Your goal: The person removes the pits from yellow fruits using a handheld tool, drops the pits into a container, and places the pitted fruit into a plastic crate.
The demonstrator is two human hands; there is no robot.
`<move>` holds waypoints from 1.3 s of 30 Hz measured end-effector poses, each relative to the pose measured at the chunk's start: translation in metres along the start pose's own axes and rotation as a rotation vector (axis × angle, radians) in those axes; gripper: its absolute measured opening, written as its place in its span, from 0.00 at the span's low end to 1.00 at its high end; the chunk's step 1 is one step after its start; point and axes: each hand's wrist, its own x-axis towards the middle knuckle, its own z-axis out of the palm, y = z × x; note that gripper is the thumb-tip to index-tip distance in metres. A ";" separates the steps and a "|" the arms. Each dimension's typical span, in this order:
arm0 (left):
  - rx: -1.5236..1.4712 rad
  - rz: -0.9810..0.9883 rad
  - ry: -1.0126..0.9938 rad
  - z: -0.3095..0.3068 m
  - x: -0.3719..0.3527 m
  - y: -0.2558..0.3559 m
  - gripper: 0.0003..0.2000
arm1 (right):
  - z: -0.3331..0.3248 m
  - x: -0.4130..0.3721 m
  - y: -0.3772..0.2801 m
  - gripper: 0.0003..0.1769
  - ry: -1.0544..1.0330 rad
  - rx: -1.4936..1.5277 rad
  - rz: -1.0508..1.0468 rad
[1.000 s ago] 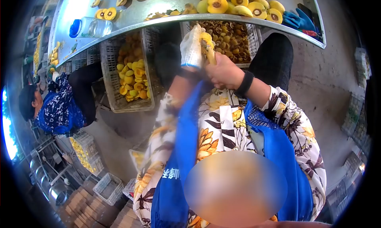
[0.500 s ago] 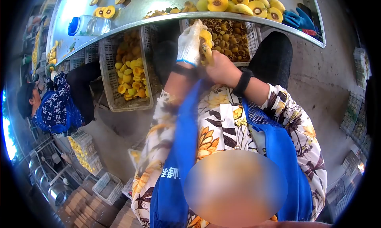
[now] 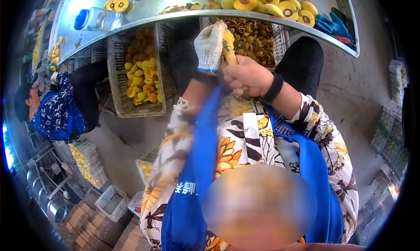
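Observation:
My left hand [image 3: 209,47], in a white knit glove, is closed around a yellow peach half [image 3: 228,37], which is partly hidden by the glove. My bare right hand [image 3: 249,74] grips a small hand tool with a pale handle [image 3: 229,55]. The tool's far end meets the fruit, and its working tip is hidden. Both hands are just in front of the metal table's edge, over a crate [image 3: 280,41] of brown-centred cut-out pieces. Peach halves with their pits showing [image 3: 245,1] lie on the table above my hands.
The metal table [image 3: 144,10] has a raised rim. On it lie a clear bottle with a blue cap [image 3: 99,19] and blue gloves [image 3: 331,24]. A crate [image 3: 141,111] of yellow peach halves stands below, left. A co-worker [image 3: 59,104] sits further left; stacked crates [image 3: 387,128] stand right.
My right hand has turned and drawn slightly down and right, so more of the tool's pale handle shows. My left hand still holds the peach half. The view has shifted slightly.

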 end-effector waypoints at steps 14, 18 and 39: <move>-0.091 -0.279 -0.042 -0.006 -0.005 0.005 0.15 | 0.000 0.005 0.011 0.06 0.102 -0.429 -0.100; -0.128 -0.187 -0.122 -0.013 -0.003 -0.007 0.16 | -0.003 0.000 0.005 0.05 -0.072 0.079 0.112; 0.291 0.310 0.650 -0.140 -0.002 0.087 0.20 | -0.022 0.009 -0.001 0.10 0.345 -1.303 -0.587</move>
